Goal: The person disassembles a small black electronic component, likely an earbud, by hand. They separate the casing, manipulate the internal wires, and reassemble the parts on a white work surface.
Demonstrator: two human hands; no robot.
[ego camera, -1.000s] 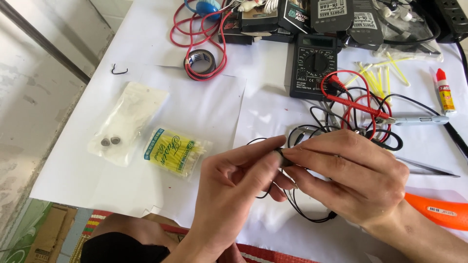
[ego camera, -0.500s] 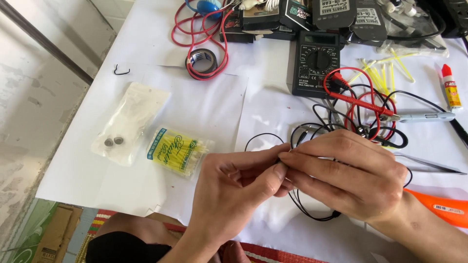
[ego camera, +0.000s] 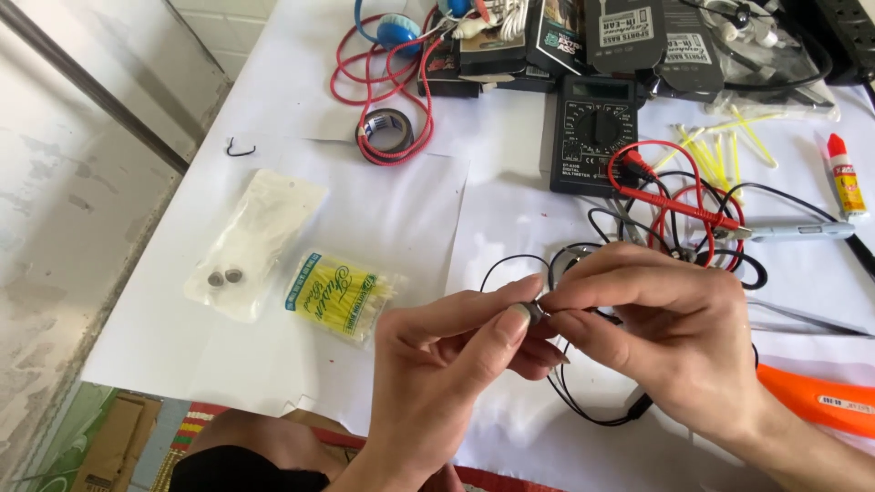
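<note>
My left hand (ego camera: 447,364) and my right hand (ego camera: 665,333) meet over the white table (ego camera: 410,210), fingertips pinched together on a small metal earbud piece (ego camera: 536,312). A thin black cable (ego camera: 570,405) loops from that piece under my right hand. Both thumbs and forefingers press on the piece, which is mostly hidden by them. A black multimeter (ego camera: 594,135) with red and black probe leads (ego camera: 679,205) lies just beyond my right hand.
A packet of yellow sticks (ego camera: 339,296) and a clear bag with two small discs (ego camera: 251,246) lie to the left. Tape roll (ego camera: 385,130), red cable, boxes and loose yellow sticks (ego camera: 715,150) sit at the back. Glue tube (ego camera: 845,175), orange tool (ego camera: 816,396) on the right.
Both hands have stayed pinched on the small piece, shifting slightly to the right and down in view. The cable loop moved a little with them.
</note>
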